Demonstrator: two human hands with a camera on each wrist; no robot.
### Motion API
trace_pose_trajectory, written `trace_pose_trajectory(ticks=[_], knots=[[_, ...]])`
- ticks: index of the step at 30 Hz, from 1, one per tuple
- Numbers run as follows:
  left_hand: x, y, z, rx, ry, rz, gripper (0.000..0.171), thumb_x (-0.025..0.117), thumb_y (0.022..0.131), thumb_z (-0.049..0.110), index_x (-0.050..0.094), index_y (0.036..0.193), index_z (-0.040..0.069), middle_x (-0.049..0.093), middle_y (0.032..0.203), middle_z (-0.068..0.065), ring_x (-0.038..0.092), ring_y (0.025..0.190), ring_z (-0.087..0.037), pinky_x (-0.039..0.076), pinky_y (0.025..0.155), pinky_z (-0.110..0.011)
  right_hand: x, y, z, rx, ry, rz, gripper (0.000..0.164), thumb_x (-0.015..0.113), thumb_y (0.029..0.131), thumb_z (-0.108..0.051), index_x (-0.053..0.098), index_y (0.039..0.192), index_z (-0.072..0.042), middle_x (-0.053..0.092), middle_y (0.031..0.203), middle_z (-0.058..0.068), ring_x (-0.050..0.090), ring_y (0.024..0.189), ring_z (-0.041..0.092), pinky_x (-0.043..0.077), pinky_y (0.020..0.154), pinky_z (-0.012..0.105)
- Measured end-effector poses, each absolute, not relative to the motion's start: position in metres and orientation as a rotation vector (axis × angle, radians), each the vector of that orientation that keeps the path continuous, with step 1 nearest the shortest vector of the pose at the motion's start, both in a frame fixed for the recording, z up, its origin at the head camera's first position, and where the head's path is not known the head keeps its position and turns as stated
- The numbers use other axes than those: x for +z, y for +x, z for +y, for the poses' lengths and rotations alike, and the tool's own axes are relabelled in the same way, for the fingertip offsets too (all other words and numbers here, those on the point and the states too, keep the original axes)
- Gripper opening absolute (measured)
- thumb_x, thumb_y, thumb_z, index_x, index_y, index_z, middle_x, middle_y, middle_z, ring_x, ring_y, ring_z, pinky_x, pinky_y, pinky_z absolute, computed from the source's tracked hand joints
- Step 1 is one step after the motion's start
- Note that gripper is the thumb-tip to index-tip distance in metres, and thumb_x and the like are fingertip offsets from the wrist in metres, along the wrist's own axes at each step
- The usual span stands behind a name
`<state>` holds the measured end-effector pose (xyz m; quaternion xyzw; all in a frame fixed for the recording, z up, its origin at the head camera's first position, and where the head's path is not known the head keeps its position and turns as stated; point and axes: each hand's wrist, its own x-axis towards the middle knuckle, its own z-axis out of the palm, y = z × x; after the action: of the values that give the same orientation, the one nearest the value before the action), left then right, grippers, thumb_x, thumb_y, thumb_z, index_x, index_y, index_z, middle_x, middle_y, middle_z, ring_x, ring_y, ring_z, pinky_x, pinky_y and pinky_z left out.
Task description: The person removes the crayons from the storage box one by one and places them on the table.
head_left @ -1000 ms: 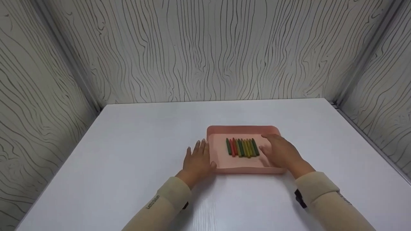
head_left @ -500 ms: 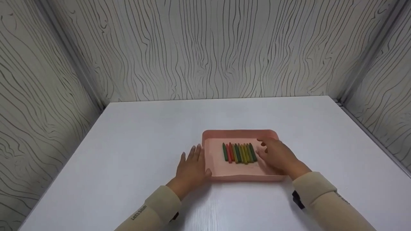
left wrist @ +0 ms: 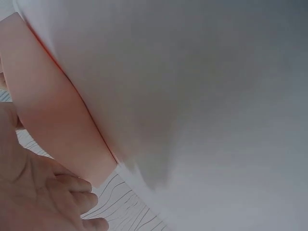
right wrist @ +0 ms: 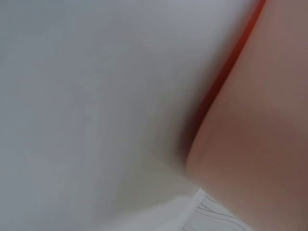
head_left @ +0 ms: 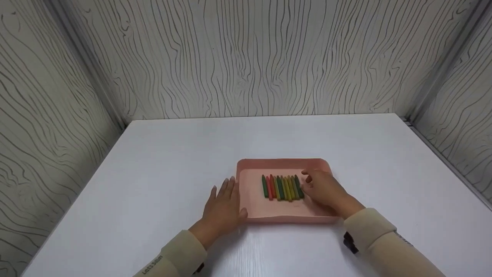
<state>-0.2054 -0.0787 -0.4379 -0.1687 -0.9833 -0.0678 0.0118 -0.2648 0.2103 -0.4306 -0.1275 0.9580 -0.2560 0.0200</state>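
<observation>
In the head view a pink tray [head_left: 269,219] holds a row of several crayons [head_left: 282,188], green, red, orange and yellow, lying side by side with their tapered ends toward the far wall. My left hand [head_left: 223,209] lies with straight fingers along the tray's left side. The left wrist view shows its palm and fingertips beside the pink tray wall [left wrist: 57,106]. Over the right part of the tray is my right hand [head_left: 324,190], fingers loosely bent and thumb close to the rightmost green crayon [head_left: 299,187]. Whether it touches that crayon is unclear. No right fingers show in the right wrist view, only tray wall [right wrist: 255,125].
The tray stands on a white table [head_left: 173,161]. A wood-grain patterned wall [head_left: 246,57] rises behind the table's far edge, with similar panels at the left [head_left: 46,115] and right [head_left: 472,96].
The tray and crayons have shifted left and nearer to me, with both hands moving along. My right fingers have bent more and come closer to the crayon row.
</observation>
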Motion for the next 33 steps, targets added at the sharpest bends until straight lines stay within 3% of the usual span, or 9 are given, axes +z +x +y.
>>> trace_pose_trajectory(ticks=[18, 27, 33], knots=[[-0.44, -0.188, -0.108, -0.23, -0.534, -3.054, 0.073, 0.049, 0.092, 0.04, 0.029, 0.146, -0.004, 0.026, 0.153, -0.019, 0.021, 0.141, -0.033, 0.019, 0.11, -0.052, -0.436, -0.26, 0.176, -0.794, -0.307, 2.975, 0.04, 0.065, 0.086, -0.015, 0.06, 0.12, 0.006, 0.065, 0.098, 0.011, 0.058, 0.087, 0.021, 0.05, 0.081, 0.043], [-0.441, -0.181, -0.119, -0.323, -0.503, -3.071, 0.075, 0.05, 0.091, 0.04, 0.027, 0.147, -0.004, 0.023, 0.154, -0.018, 0.018, 0.142, -0.032, 0.016, 0.111, -0.051, -0.437, -0.256, 0.164, -0.818, -0.347, 2.973, 0.033, 0.065, 0.081, -0.009, 0.066, 0.11, 0.006, 0.064, 0.089, 0.008, 0.052, 0.075, 0.018, 0.048, 0.075, 0.04], [-0.442, -0.176, -0.128, -0.304, -0.527, -3.054, 0.075, 0.05, 0.091, 0.04, 0.026, 0.147, -0.005, 0.023, 0.153, -0.019, 0.02, 0.141, -0.033, 0.019, 0.11, -0.052, -0.439, -0.253, 0.156, -0.878, -0.307, 2.936, 0.032, 0.065, 0.08, -0.007, 0.066, 0.11, 0.004, 0.065, 0.093, 0.007, 0.054, 0.081, 0.017, 0.049, 0.077, 0.04]])
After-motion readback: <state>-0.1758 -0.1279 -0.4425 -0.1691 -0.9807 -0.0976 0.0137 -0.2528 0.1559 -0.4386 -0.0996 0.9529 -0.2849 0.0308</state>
